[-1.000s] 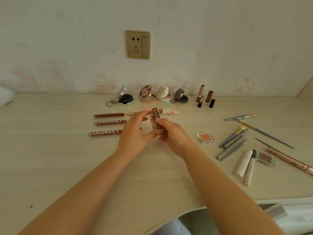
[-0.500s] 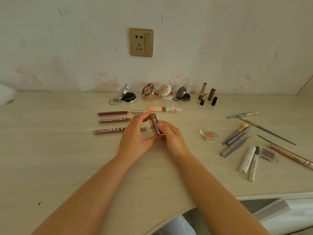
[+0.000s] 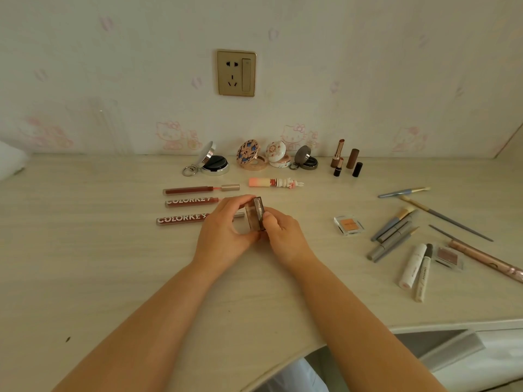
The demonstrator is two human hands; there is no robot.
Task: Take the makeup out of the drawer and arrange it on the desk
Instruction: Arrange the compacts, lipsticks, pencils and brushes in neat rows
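Both hands have come down twd the counter w/ the small brown case, now low and just right of the COLORKEY tubes. Left hand curls thumb and fingers round the case's left side; right hand pinches its right edge w/ the thumb on top. Case stands upright btwn them, above the counter or touching it, can't tell.

To do this step well, I'd judge: keep both grips light, set it flat in line w/ the tubes, let go only once it rests.

Containers: four compacts by the wall stand w/ lids up; the left one shows a dark pad, the rest too small to tell. Orange pan sits in its clear box. Drawer at lower right looks open; contents not visible.
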